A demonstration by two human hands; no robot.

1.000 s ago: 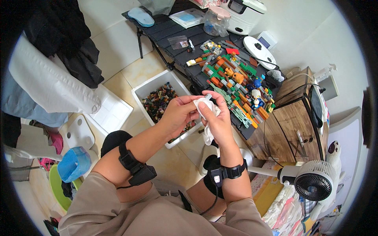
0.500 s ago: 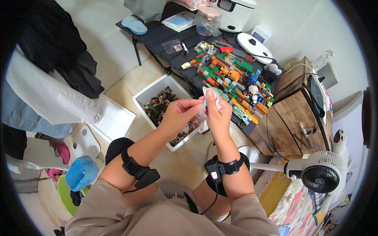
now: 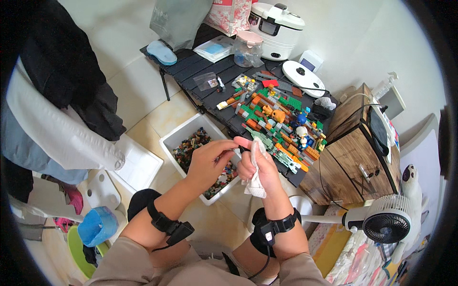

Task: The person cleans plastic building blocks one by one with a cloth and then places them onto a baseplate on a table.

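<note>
Both hands are raised close together over a white bin of small mixed building bricks. My right hand is closed around a crumpled white tissue, which hangs down across its fingers. A small black piece shows between the two hands, at the right fingers. My left hand has its fingers bent together, their tips reaching that piece. Something dark shows under the left fingers, too small to name. Beyond the hands, a brick build with orange and blue figures covers part of the black slatted table.
A white rice cooker, its lid, a clear jar and bags stand at the back. To the right are a wooden cabinet and a fan. Hanging clothes and a blue container are at left.
The tissue now hangs lower from my right hand. A pale grey piece between the hands no longer shows; a black one does. My left hand has turned its back upward. The view has shifted slightly.
</note>
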